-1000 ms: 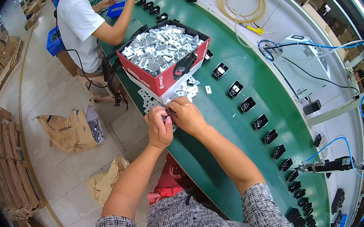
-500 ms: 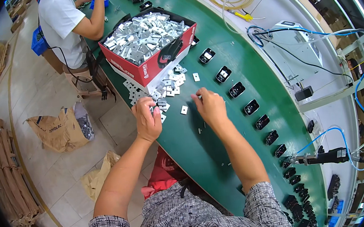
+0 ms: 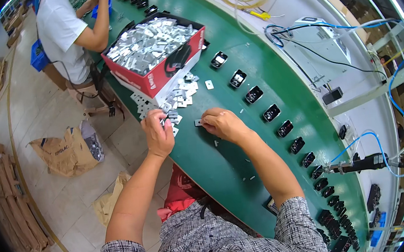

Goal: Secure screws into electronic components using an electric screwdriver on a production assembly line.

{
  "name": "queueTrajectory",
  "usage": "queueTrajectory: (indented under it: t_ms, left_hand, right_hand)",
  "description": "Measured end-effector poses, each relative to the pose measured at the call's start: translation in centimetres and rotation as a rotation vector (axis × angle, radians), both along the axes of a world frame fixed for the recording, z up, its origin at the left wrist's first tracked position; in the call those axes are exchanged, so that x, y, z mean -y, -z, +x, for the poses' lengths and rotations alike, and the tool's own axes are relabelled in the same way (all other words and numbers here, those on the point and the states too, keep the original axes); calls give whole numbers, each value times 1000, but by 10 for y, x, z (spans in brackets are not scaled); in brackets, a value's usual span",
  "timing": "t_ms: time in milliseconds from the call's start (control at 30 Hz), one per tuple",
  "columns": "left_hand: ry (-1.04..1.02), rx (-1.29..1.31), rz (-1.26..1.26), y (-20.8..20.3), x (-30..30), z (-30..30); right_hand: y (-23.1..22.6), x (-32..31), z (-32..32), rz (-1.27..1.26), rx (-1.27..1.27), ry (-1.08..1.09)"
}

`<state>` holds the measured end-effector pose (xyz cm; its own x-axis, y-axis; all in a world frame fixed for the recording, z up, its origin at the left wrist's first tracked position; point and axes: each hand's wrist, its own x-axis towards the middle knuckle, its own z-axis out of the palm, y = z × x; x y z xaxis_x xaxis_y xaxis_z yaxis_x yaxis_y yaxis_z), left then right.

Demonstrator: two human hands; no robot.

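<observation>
My right hand [image 3: 225, 125] has its fingertips closed on a small silver metal plate [image 3: 198, 123] with a hole, at the table surface. To its left, my left hand [image 3: 159, 134] is curled beside a pile of similar metal plates [image 3: 178, 99]; what lies between its thumb and fingers is mostly hidden. Behind the pile stands a red and white cardboard box [image 3: 151, 84], heaped with metal plates. A single plate [image 3: 209, 84] lies apart, right of the pile. Beyond my right hand, a curved row of small black housings includes one housing [image 3: 254, 94] near the middle.
The green table [image 3: 206, 165] curves along the work area. A co-worker in a white shirt [image 3: 60, 37] sits at the far left. On the right are a black cylindrical tool [image 3: 363, 163] with a blue hose and a white machine [image 3: 321, 39]. A brown sack [image 3: 67, 152] lies on the floor.
My right hand has moved left and down from above the table onto the lone metal plate, closing its fingers on it. The left hand stays by the pile. The whole view has shifted slightly.
</observation>
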<state>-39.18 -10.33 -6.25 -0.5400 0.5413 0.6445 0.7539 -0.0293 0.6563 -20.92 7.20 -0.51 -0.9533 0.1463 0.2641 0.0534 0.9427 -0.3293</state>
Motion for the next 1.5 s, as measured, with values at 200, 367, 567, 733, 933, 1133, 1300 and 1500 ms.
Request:
queueTrajectory:
  t_ms: [200,367,567,733,933,1133,1300,1500]
  left_hand:
    - [-13,-12,-13,5,8,-7]
    - [23,4,-18,6,-1,-3]
    - [9,6,-20,7,2,-5]
    - [-4,2,-17,3,1,-3]
    - [-4,-11,-6,-2,1,-3]
    - [-12,-37,13,1,-1,-3]
    - [-11,-29,19,-1,1,-3]
    - [-20,-25,14,-1,2,-4]
  right_hand:
    - [-49,-24,48,125,-286,619]
    - [-41,-82,75,280,34,825]
    - [-26,-102,53,235,228,876]
    - [-24,-111,48,303,301,843]
    - [-26,-32,-18,-157,-118,304]
    - [15,15,-76,-52,-155,321]
    - [23,23,-88,-34,-144,309]
    - [14,24,-78,3,32,264]
